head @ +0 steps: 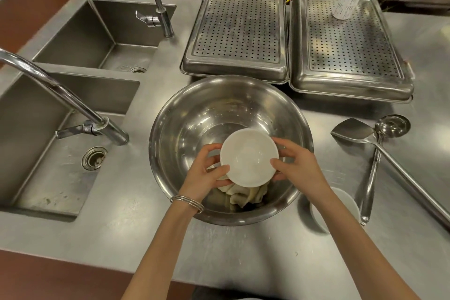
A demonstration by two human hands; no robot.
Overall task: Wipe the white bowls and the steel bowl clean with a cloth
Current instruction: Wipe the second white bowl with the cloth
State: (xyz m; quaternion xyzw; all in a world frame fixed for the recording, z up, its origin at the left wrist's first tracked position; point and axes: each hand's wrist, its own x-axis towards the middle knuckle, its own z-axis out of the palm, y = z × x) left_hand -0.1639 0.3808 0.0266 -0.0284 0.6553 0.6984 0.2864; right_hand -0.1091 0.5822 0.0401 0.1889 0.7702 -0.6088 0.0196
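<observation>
A large steel bowl (194, 114) stands on the steel counter in front of me. Over its near half I hold a small white bowl (248, 157) with both hands. My left hand (203, 175) grips its left rim and my right hand (298, 165) grips its right rim. Another white bowl (215, 157) shows partly behind my left fingers. A crumpled beige cloth (243, 196) lies in the bottom of the steel bowl, under the held bowl. A second white bowl (345, 204) rests on the counter to the right, partly hidden by my right forearm.
Two sinks (36, 153) with faucets (73, 102) take up the left side. Two perforated steel trays (238, 29) sit behind the steel bowl, the right one bearing a paper roll (347, 0). A spatula (353, 130) and a ladle (389, 126) lie at right.
</observation>
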